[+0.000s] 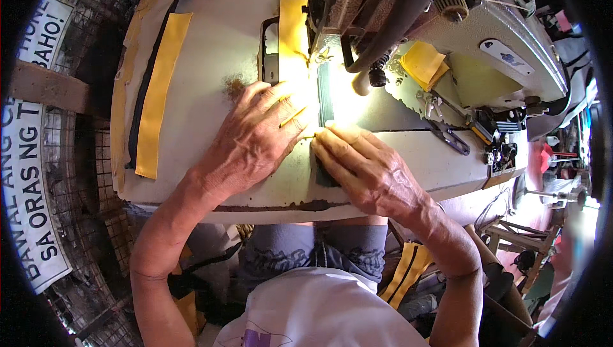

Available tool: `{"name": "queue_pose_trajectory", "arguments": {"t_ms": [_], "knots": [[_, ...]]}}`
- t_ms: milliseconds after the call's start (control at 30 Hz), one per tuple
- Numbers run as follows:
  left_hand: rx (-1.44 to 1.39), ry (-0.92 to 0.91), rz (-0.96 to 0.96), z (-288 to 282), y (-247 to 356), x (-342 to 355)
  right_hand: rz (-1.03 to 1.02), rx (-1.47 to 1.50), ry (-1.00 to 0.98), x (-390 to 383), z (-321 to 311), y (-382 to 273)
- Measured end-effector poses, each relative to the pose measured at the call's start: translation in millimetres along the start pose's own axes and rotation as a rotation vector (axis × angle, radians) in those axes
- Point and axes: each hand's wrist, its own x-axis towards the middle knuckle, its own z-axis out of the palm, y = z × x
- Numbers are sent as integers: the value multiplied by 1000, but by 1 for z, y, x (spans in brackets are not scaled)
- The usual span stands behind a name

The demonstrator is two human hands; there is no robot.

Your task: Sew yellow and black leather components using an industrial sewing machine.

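Observation:
Under the needle area of the sewing machine (377, 2), a yellow fabric strip (294, 11) runs toward me, beside a dark narrow strip (325, 94). My left hand (258, 133) rests over the yellow fabric with bent fingers, its thumb and forefinger closed at the near end. Bright lamp glare hides part of its fingertips. A bit of yellow shows between its fingers. My right hand (367, 165) has its fingers pressed together on the dark strip, tips close to the left thumb. The dark strip continues beneath the right hand.
Another yellow strip (163, 94) lies on a black strip (142, 98) at the table's left. Yellow pieces (424, 64) sit beside the machine's arm, with small scissors (450, 137) near a box of small parts (503, 155). Below the table edge hangs yellow-and-black fabric (408, 273).

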Motion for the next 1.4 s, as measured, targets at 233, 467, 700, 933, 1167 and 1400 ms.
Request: {"name": "queue_pose_trajectory", "arguments": {"t_ms": [233,467,700,933,1167,1400], "knots": [[-37,29,29,2,-5,-7,29,12,6,12,-4,13],[14,37,48,1,-18,5,73,72,-22,16,2,29],[-22,44,9,2,-31,11,102,20,-67,26,4,40],[-41,93,92,3,-45,30,232,-14,-125,17,-29,27],[-49,67,43,7,-55,28,632,-151,283,-87,-138,22],[-10,13,-32,24,-73,43,719,-664,483,-100,-278,154]]}}
